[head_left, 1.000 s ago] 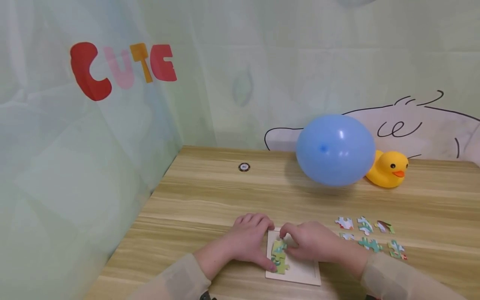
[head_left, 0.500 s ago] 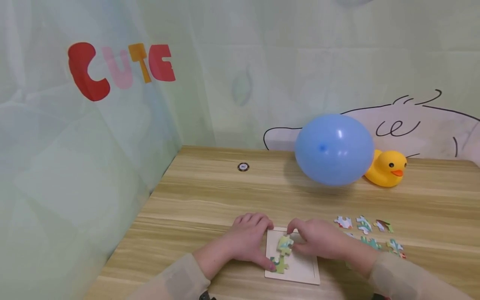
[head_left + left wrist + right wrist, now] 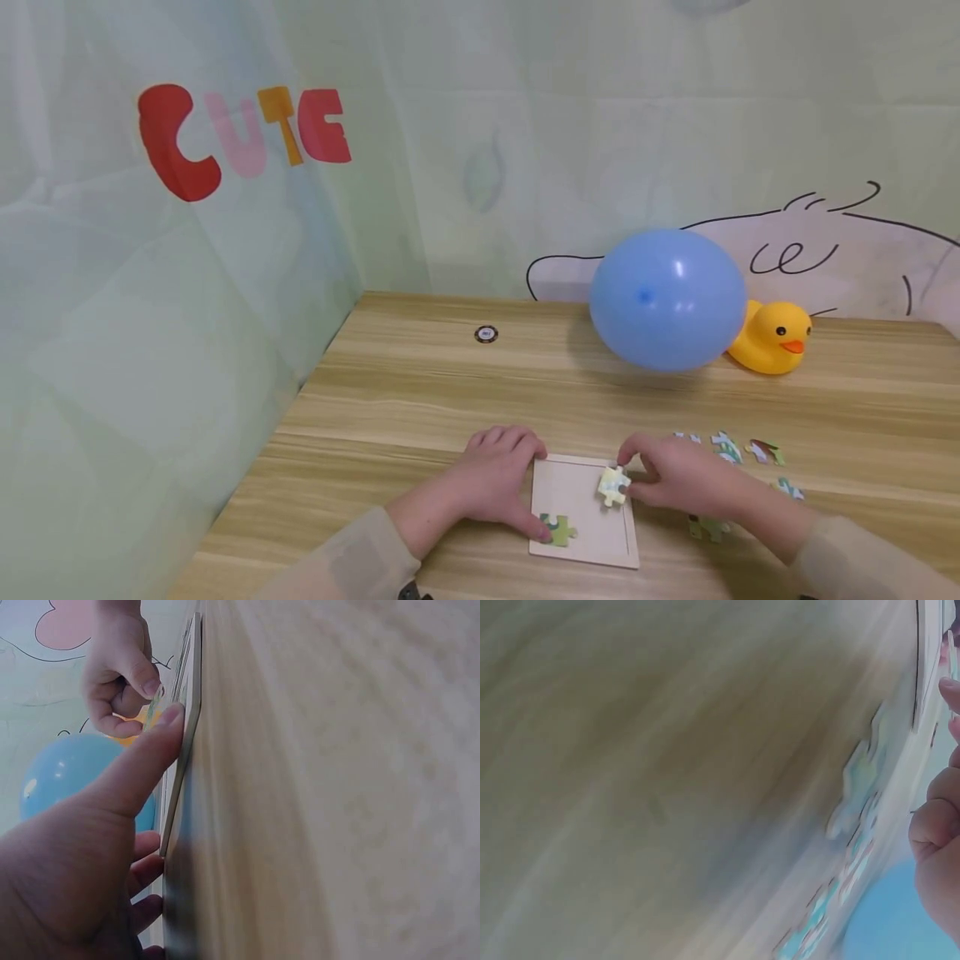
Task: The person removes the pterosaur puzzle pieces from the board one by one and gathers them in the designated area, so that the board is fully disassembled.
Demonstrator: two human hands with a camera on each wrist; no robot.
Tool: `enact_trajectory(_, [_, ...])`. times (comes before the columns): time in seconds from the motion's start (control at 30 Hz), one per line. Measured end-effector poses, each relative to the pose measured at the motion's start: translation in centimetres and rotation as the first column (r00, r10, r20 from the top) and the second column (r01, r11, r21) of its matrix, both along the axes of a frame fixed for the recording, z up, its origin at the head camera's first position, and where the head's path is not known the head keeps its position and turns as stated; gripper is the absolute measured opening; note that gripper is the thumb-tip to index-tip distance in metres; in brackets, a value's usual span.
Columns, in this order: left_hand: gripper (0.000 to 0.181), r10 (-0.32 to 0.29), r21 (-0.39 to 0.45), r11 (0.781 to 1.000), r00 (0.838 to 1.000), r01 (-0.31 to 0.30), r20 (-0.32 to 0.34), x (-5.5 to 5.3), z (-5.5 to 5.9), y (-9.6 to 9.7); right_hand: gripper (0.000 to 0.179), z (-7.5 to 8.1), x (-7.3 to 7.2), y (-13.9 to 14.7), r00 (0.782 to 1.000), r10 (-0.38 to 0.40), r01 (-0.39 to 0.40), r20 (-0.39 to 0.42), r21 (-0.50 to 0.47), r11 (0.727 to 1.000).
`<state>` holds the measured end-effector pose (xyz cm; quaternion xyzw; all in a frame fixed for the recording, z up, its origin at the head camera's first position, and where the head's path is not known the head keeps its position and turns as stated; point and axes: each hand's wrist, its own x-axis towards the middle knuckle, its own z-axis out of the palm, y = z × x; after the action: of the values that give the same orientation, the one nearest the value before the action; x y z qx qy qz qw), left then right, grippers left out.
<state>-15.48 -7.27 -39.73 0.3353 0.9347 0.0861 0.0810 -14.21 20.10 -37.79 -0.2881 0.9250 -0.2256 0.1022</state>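
Observation:
A shallow square puzzle tray (image 3: 588, 533) lies on the table, with a green jigsaw piece (image 3: 562, 533) in its near left corner. My left hand (image 3: 493, 479) is spread along the tray's left side. Its straight thumb (image 3: 150, 754) presses at that corner piece, while the fingertips rest by the far left corner. Over the tray's right side, my right hand (image 3: 678, 475) pinches a pale yellow-green jigsaw piece (image 3: 612, 486) between thumb and index finger. In the left wrist view the right hand (image 3: 120, 675) appears beyond the tray, the held piece seen edge-on.
Several loose jigsaw pieces (image 3: 767, 452) lie right of the tray, some hidden under my right arm; a green piece (image 3: 705, 527) is nearest. Behind them are a blue balloon (image 3: 667, 300) and a yellow rubber duck (image 3: 772, 337). A round chip (image 3: 486, 334) lies at the back left.
My right hand has lifted the pale piece away from the green corner piece and carried it right across the tray, turning it a little. My left hand has stayed in place.

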Motion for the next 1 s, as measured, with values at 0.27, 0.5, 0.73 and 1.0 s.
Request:
enact_trajectory(0.27, [0.088, 0.001, -0.002, 1.000, 1.000, -0.001, 0.002, 0.0, 0.0, 0.0, 0.026, 0.2, 0.3, 2.4, 1.000, -0.012, 0.012, 0.009, -0.016, 1.000])
enact_trajectory(0.5, [0.088, 0.002, 0.001, 1.000, 1.000, -0.002, 0.010, 0.0, 0.1, -0.1, 0.027, 0.1, 0.6, 4.5, 1.000, -0.016, 0.016, 0.021, -0.001, 1.000])
enact_trajectory(0.73, [0.088, -0.002, 0.003, 1.000, 1.000, 0.002, 0.011, 0.0, 0.0, -0.1, 0.027, -0.1, 0.8, 6.4, 0.997, -0.038, 0.039, 0.068, -0.009, 0.999])
enact_trajectory(1.0, [0.089, -0.002, 0.002, 1.000, 1.000, 0.002, 0.011, 0.0, 0.2, 0.0, 0.027, -0.2, 1.0, 9.1, 0.985, -0.047, 0.050, 0.163, -0.014, 0.999])
